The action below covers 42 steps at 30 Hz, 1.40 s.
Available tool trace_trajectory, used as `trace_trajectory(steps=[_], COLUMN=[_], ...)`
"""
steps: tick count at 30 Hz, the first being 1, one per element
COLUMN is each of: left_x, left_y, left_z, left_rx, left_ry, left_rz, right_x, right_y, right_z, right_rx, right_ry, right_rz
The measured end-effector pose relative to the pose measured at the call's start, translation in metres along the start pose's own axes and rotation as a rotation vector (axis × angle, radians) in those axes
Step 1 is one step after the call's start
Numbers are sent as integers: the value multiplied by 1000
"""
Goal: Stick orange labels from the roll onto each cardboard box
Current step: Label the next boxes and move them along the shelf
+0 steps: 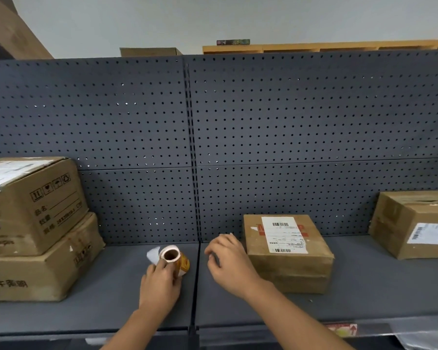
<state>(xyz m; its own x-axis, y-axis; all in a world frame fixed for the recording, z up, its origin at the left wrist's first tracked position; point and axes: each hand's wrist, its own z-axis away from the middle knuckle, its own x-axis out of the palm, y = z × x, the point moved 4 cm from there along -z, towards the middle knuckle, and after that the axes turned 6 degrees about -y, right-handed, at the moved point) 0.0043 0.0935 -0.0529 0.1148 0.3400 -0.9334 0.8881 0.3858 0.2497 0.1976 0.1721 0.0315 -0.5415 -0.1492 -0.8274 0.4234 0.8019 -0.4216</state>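
Note:
My left hand [159, 284] grips the roll of orange labels [173, 258] above the grey shelf [116, 294]; a white strip of backing sticks out to its left. My right hand [228, 263] hovers just to the right of the roll with curled fingers and holds nothing that I can see. A flat cardboard box [288, 253] with a white shipping label lies right of that hand. Another cardboard box [412, 223] stands at the far right. Two stacked cardboard boxes [33, 228] sit at the left.
A dark grey pegboard wall [213, 137] backs the shelf. A seam [196, 286] divides the shelf into two panels between my hands. At the front edge of the shelf, low right, there is a red-marked tag [344, 329].

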Motion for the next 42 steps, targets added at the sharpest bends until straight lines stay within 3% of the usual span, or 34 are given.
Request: trace_trajectory(steps=[9,14,24,34,42], left_x=[7,7,-7,-17,-16], left_y=[14,23,29,29,24], left_z=[-4,-1,3,7,5], left_rx=[131,28,14,19,-29], left_ry=[-128,-131,-154,-90,-192], left_rz=[202,231,143,133,209], right_x=[3,11,46,81,97], right_y=[1,3,3,17,18], right_z=[1,1,-10,-24,-21], right_rx=[-1,33,136,348,425], right_ry=[-13,-126,-268,-232,-225], right_rz=[47,51,-192,-515,-645])
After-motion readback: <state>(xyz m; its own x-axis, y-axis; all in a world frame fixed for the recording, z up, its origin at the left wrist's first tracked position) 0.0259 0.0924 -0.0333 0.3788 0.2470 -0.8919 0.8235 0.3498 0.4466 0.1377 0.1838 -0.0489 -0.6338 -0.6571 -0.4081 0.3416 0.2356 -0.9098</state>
